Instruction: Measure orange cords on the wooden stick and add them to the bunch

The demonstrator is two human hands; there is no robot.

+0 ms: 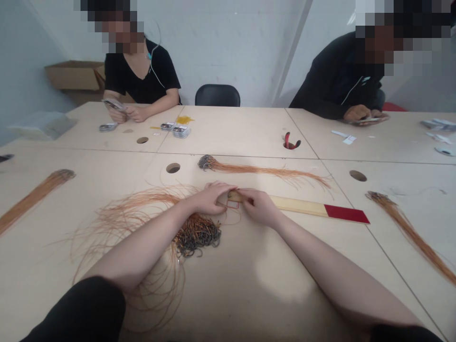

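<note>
My left hand [213,198] is at the near end of a long flat yellow strip [297,204] with a red end. Its fingers curve over that end and the thumb is lower; whatever they grip is hidden. My right hand [259,205] lies across the strip, fingers pinched close to the left fingertips, on something too small to make out. A thin orange line loops on the table below both hands. Under and beside my left forearm lies a big pile of dark fish hooks [199,234] with orange lines [142,202] fanning out leftward.
Behind my hands lies another hook bundle [204,162]; more bundles lie at left [39,197] and right [402,221]. Red-handled pliers [292,141] stick out of a table hole. Two people sit across, handling small items, near stacked small packs [181,131]. Round holes [173,168] pierce the tabletop.
</note>
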